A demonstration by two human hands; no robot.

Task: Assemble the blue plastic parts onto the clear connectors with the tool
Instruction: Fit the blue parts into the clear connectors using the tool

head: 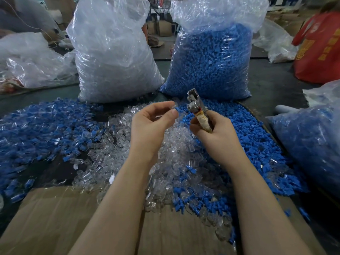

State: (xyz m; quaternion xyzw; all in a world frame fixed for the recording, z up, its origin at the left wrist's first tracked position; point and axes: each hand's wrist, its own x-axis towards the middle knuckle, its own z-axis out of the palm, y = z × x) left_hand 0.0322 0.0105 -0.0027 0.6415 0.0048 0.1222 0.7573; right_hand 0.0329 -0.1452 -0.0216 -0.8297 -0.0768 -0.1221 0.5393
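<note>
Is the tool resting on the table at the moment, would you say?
No, the right hand grips the tool by its wrapped handle, holding it up above the piles beside the left hand.

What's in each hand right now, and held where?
Left hand pinches a small clear connector with a blue part at its fingertips. Right hand grips the metal tool by its tape-wrapped handle, head pointing up.

A clear connector with a blue part (176,108) sits raised beside the upright metal tool (197,107), cloth-wrapped handle.
</note>
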